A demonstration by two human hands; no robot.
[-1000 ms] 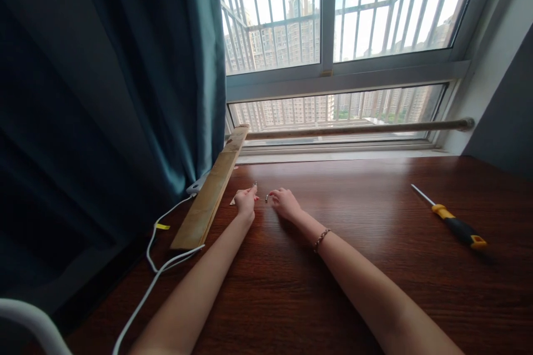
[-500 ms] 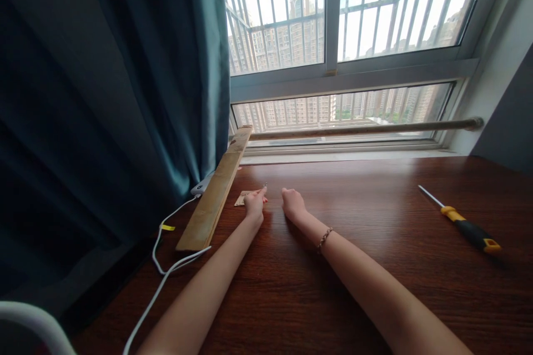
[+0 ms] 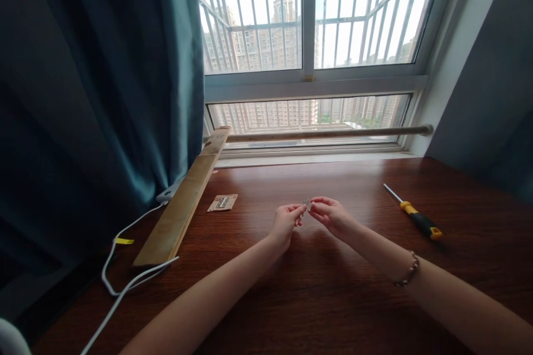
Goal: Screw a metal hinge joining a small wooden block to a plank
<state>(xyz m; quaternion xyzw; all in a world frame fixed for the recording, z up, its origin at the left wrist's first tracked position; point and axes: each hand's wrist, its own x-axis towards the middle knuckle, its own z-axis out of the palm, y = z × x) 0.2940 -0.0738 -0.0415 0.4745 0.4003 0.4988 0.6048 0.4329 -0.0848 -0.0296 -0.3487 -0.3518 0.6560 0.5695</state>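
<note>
Rightward of right hand [image 3: 333, 214] — screwdriver [image 3: 413, 213]

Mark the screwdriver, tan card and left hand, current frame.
Screwdriver [image 3: 422, 223]: head view, black part of the handle.
Tan card [image 3: 213, 206]: head view, bare left part.
Left hand [image 3: 285, 222]: head view, back of the hand.

Metallic piece [image 3: 308, 207], glossy wood-grain tabletop [image 3: 353, 288]

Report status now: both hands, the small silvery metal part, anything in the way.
Left hand pinching small silvery metal part. Right hand fingertips close at it, grip too small to tell. Black-and-yellow-handled screwdriver off right, not in the way.
</note>
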